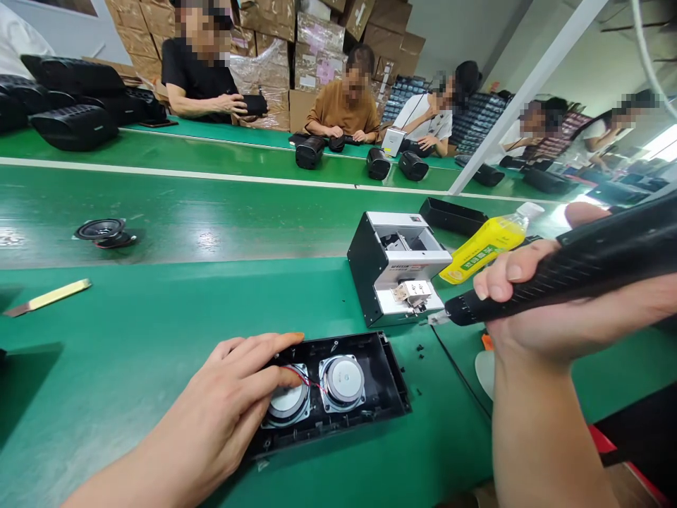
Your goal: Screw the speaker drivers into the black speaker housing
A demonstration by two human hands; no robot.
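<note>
My left hand [238, 398] rests over the left end of a black speaker housing [378, 416], gripping it. One fingertip touches the back of the left speaker driver [288, 402] beside thin red and black wires; my thumb is hidden. The right speaker driver [345, 381] sits uncovered in the housing. In my right hand [523, 296] is a black electric screwdriver [597, 247], fingers wrapped around its grip. The tool's bit points left, in front of the white and black screw feeder [402, 271]. Several small black screws [420, 351] lie right of the housing.
A yellow-labelled bottle [484, 247] and a black tray [452, 215] are beside the feeder. A loose speaker driver [103, 231] lies at left behind a yellow-handled blade [53, 296]. A cable [460, 370] crosses the mat. Across the bench, several people handle black speakers [309, 152].
</note>
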